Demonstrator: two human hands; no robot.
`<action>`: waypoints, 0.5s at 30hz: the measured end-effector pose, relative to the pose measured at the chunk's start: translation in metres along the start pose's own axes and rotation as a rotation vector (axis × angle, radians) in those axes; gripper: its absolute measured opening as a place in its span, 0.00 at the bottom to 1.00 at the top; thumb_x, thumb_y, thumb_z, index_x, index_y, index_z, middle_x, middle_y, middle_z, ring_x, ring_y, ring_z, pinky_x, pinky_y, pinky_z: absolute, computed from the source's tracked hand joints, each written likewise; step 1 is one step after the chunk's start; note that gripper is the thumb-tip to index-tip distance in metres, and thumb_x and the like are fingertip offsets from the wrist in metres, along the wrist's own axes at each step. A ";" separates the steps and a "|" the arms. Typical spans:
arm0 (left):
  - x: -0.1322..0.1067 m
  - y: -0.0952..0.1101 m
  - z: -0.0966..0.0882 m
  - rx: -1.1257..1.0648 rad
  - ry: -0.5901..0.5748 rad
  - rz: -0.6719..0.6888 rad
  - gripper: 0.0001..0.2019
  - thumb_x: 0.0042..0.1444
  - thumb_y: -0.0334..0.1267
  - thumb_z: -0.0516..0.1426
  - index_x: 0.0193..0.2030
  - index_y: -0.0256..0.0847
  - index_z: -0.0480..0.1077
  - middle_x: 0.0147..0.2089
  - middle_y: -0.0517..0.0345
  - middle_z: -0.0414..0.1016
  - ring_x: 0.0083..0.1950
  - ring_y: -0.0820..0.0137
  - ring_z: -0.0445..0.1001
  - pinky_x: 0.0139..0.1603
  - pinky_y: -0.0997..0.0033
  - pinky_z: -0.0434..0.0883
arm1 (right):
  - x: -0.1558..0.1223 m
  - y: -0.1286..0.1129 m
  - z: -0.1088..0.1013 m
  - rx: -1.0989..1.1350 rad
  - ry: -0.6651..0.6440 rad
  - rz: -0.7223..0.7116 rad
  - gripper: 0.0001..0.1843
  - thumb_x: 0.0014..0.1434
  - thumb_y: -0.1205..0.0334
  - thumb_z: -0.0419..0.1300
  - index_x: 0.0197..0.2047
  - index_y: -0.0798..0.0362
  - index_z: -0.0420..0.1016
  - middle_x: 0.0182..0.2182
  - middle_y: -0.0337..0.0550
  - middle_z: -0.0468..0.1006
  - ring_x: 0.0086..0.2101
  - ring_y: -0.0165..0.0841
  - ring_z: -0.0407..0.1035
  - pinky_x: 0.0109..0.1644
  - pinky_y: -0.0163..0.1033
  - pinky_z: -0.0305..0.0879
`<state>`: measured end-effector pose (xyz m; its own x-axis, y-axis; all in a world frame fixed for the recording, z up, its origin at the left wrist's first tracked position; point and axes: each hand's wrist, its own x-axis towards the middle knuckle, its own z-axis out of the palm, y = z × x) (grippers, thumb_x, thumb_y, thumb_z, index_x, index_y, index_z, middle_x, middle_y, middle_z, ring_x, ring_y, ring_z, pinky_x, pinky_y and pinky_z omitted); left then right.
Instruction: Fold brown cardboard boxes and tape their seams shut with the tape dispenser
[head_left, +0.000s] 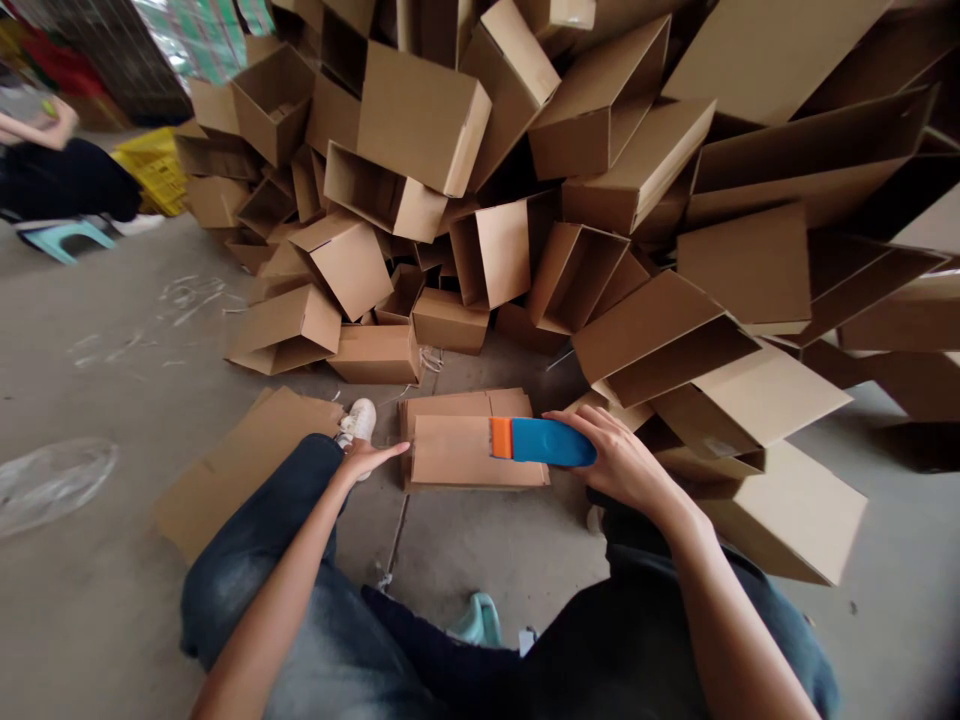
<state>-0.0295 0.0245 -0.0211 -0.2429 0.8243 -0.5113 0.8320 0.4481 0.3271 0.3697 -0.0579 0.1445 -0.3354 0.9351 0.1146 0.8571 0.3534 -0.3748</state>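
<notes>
seated view, looking down past both knees to a grey concrete floor (135,400). the right hand (626,465) wraps around a blue plastic hand tool with an orange end (541,441), fingers curled over its top. the orange tip points left and lies over the upper right part of a small stack of flattened brown cardboard blanks (457,455). the stack lies flat on the floor straight ahead, between the two knees. the left hand (366,458) is open, fingers stretched out flat and together, tips touching the stack's left edge; it holds nothing. a white sneaker (358,420) sits just behind that hand, beside the stack's left corner. a larger flat sheet of brown cardboard (240,470) lies to the left, partly hidden under the left leg in faded blue jeans (262,560). right behind the stack, a tall loose heap of assembled open brown cardboard boxes (525,200) fills the whole upper and right part of the view, tipped at every angle. its nearest boxes come down just beside the right hand and crowd the floor on that side. a mint-green plastic stool (478,620) shows between the legs. far left, a crumpled clear plastic film (52,480) on the floor. upper left, well apart: another person in dark clothes (67,180), low on a pale blue stool (64,238), with a yellow plastic crate (154,170) next to them.
</notes>
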 end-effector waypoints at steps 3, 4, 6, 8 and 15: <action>-0.002 0.008 0.004 0.044 -0.040 -0.048 0.67 0.26 0.74 0.57 0.62 0.14 0.49 0.66 0.21 0.47 0.67 0.43 0.49 0.62 0.59 0.57 | -0.003 0.000 0.000 -0.009 -0.007 0.005 0.34 0.49 0.70 0.55 0.60 0.44 0.61 0.40 0.45 0.70 0.41 0.40 0.65 0.46 0.47 0.64; -0.002 0.011 0.004 0.052 -0.049 -0.053 0.68 0.25 0.74 0.57 0.62 0.14 0.50 0.65 0.20 0.47 0.67 0.42 0.48 0.62 0.59 0.56 | -0.004 0.000 0.000 -0.013 -0.006 0.006 0.34 0.49 0.70 0.55 0.60 0.44 0.61 0.40 0.45 0.70 0.41 0.40 0.65 0.46 0.47 0.64; -0.003 0.015 0.004 0.062 -0.052 -0.050 0.67 0.25 0.74 0.57 0.61 0.14 0.52 0.65 0.21 0.49 0.67 0.42 0.48 0.62 0.58 0.56 | -0.006 0.000 0.000 -0.021 0.002 0.010 0.33 0.49 0.70 0.55 0.60 0.44 0.61 0.39 0.45 0.69 0.41 0.40 0.64 0.46 0.47 0.64; -0.003 0.018 0.004 0.063 -0.041 -0.035 0.65 0.25 0.74 0.56 0.60 0.15 0.55 0.64 0.21 0.52 0.66 0.42 0.50 0.61 0.57 0.57 | -0.007 0.000 -0.001 -0.023 0.014 0.012 0.33 0.49 0.70 0.55 0.60 0.44 0.61 0.39 0.45 0.69 0.41 0.40 0.64 0.46 0.47 0.64; 0.004 0.017 0.004 0.092 -0.057 -0.020 0.64 0.26 0.75 0.56 0.60 0.17 0.56 0.63 0.22 0.53 0.66 0.42 0.51 0.61 0.58 0.57 | -0.010 -0.002 -0.001 -0.032 0.015 0.001 0.36 0.49 0.70 0.55 0.61 0.42 0.59 0.38 0.45 0.68 0.40 0.41 0.64 0.45 0.48 0.64</action>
<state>-0.0141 0.0336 -0.0208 -0.2339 0.7933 -0.5621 0.8702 0.4287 0.2428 0.3718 -0.0676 0.1454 -0.3289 0.9356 0.1283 0.8696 0.3530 -0.3452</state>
